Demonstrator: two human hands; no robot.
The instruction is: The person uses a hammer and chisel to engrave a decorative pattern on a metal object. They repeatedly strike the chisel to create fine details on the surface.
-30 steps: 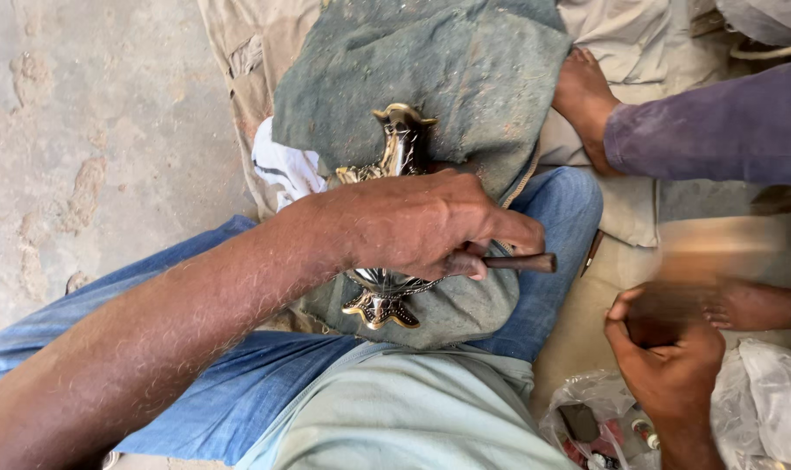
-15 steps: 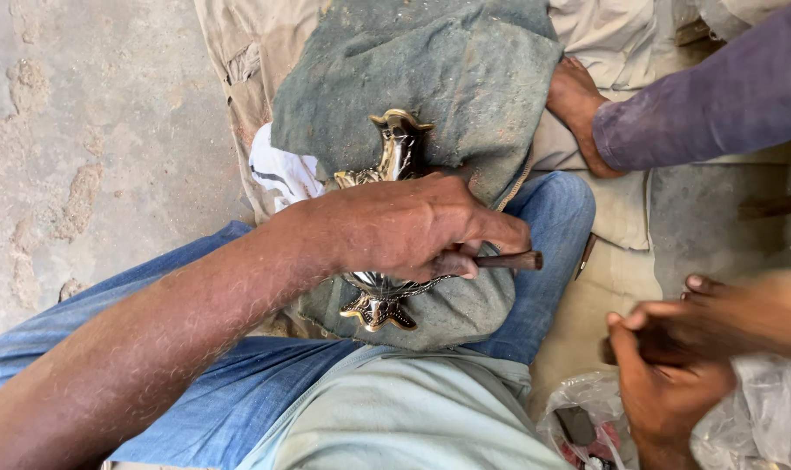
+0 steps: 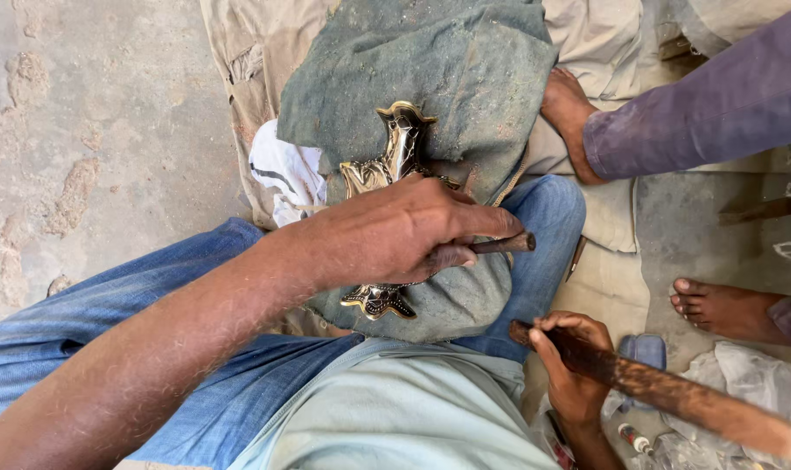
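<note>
Clamped around a short dark metal tool [image 3: 504, 245], the grip of the left hand [image 3: 395, 235] presses down over a shiny brass ornament [image 3: 393, 161] that lies on a dusty grey-green cloth [image 3: 430, 78] draped across the person's lap, the tool's blunt end jutting out to the right past the forefinger. Lower right, the right hand [image 3: 569, 357] is closed on the near end of a long, rough, rust-brown bar [image 3: 674, 392] that runs off toward the corner of the frame, held clear of the ornament and well apart from it. Judging by the bright, patterned surface showing above the knuckles and the star-like foot [image 3: 378, 300] visible below them, much of the brass piece looks already shaped and polished, though the part under the left hand is hidden and how much detailing remains cannot be told. Blue jeans [image 3: 151, 296] and a pale shirt [image 3: 387, 418] fill the foreground; a white rag [image 3: 286, 170] pokes out beside the cloth. Another person's bare feet [image 3: 569, 113] and a purple-grey trouser leg [image 3: 717, 96] sit on beige sacking [image 3: 604, 35] nearby, on a rough concrete floor [image 3: 90, 130].
</note>
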